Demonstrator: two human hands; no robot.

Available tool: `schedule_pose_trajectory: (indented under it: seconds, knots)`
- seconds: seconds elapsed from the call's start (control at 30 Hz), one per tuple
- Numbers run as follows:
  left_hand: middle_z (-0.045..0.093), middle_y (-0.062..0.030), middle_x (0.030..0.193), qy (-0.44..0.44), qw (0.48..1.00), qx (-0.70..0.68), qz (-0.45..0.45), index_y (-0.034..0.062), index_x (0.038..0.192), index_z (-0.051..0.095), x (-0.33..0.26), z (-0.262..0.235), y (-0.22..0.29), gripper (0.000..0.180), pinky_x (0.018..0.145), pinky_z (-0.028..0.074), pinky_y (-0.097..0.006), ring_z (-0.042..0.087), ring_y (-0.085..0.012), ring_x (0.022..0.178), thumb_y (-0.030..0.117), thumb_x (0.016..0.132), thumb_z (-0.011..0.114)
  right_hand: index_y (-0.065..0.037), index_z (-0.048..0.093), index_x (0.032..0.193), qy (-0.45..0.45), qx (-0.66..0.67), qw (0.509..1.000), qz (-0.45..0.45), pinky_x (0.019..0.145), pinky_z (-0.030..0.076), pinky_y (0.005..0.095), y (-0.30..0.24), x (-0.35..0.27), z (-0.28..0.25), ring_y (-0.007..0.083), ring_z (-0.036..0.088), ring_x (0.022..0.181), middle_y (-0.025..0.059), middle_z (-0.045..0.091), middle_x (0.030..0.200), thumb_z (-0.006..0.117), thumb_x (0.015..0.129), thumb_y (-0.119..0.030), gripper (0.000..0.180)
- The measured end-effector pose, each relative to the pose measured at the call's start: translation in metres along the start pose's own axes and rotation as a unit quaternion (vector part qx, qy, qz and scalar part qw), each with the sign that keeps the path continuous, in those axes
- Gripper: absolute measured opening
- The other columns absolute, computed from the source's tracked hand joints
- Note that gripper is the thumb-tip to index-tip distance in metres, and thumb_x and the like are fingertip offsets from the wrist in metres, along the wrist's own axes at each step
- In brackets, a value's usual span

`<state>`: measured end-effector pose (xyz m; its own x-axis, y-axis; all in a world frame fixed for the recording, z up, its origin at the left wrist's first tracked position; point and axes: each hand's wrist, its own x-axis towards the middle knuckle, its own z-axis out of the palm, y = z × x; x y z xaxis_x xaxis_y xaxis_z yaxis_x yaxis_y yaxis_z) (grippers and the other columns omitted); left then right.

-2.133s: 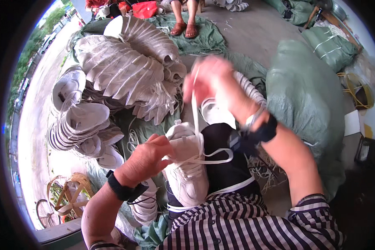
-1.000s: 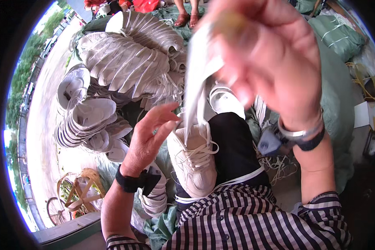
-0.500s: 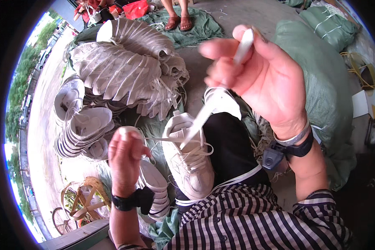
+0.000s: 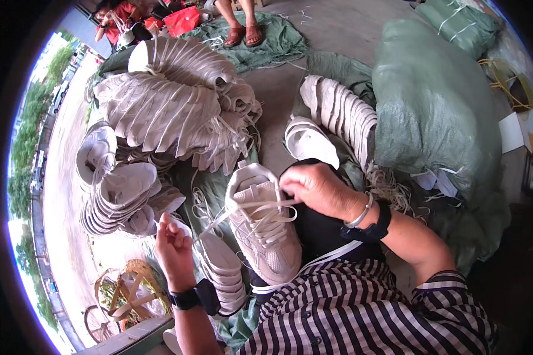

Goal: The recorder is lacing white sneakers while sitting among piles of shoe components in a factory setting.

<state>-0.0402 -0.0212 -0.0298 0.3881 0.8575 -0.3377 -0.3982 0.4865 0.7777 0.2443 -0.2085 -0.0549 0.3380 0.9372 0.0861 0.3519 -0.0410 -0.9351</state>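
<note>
A beige-white sneaker (image 4: 269, 234), its toe toward me, rests on my dark-trousered leg. Flat pale laces thread its upper, and a shoelace (image 4: 249, 205) crosses over the tongue. My left hand (image 4: 175, 245), off the shoe's left side, is closed with fingers pinched on one lace end, which stretches back to the eyelets. Beside the shoe's collar on the right, my right hand (image 4: 320, 188) is closed with its fingertips at the other part of the lace; the exact grip is partly hidden by the hand.
Stacked shoe uppers (image 4: 157, 112) make a large pile at far left, with nested ones (image 4: 121, 192) nearer. Another row of uppers (image 4: 340, 109) lies behind my right hand, against a big green sack (image 4: 435, 112). A woven basket (image 4: 133, 290) stands low left. Other people sit at the back.
My right hand has come down from a raised position, lace in its fingers, to the shoe's collar. My left hand has lowered slightly, and its lace now slants down from the shoe.
</note>
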Motion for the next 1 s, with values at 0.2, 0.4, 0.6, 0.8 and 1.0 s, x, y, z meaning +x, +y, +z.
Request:
schedule_pose_trajectory:
  seconds: [0.2,0.4,0.6,0.8,1.0]
  knots:
    - [0.048,0.0030,0.067,0.059,0.997,-0.046,0.003,0.0072,0.104,0.056,0.007,-0.030,0.021,0.020,0.041,0.026,-0.019,0.031,-0.0054,0.048,0.021,0.096,0.044,-0.002,0.059,0.078,0.018,-0.088,0.995,-0.036,0.059,0.048,0.0342,0.008,-0.019,0.006,0.0291,0.063,0.066,0.0134,0.062,0.070,0.062,0.080,-0.011,0.009]
    - [0.042,0.0048,0.056,0.063,0.901,0.401,0.155,0.0071,0.101,0.055,-0.024,0.035,-0.019,0.021,0.038,0.020,-0.018,0.032,-0.0023,0.046,0.025,0.096,0.044,-0.004,0.057,0.076,-0.015,-0.159,0.986,-0.041,0.058,0.047,0.0395,0.007,-0.007,0.006,0.0325,0.061,0.068,0.0131,0.061,0.069,0.061,0.079,-0.014,0.012]
    - [0.060,0.0002,0.084,-0.154,0.792,0.561,0.187,0.0037,0.107,0.061,-0.035,0.057,-0.054,0.020,0.057,0.041,-0.019,0.052,-0.0050,0.068,0.013,0.095,0.047,-0.004,0.052,0.078,-0.003,-0.280,0.949,-0.143,0.053,0.049,0.0380,-0.005,-0.008,0.014,0.0309,0.061,0.064,0.0124,0.058,0.070,0.058,0.076,-0.011,0.010]
    - [0.063,-0.0022,0.074,-0.087,0.898,0.407,0.142,0.0011,0.095,0.061,-0.046,0.066,-0.062,0.015,0.057,0.046,-0.020,0.058,-0.0066,0.064,0.012,0.093,0.052,-0.004,0.050,0.088,-0.057,-0.195,0.964,-0.169,0.052,0.049,0.0371,0.003,-0.007,0.013,0.0296,0.062,0.065,0.0118,0.059,0.072,0.055,0.079,-0.008,0.011]
    - [0.055,0.0002,0.073,-0.128,0.890,0.435,0.033,0.0016,0.087,0.058,-0.040,0.054,-0.063,0.008,0.056,0.038,-0.018,0.047,-0.0039,0.061,0.009,0.090,0.057,-0.005,0.049,0.093,-0.099,-0.250,0.948,-0.168,0.055,0.047,0.0381,-0.011,0.004,0.005,0.0293,0.063,0.060,0.0107,0.060,0.062,0.057,0.079,-0.007,0.016]
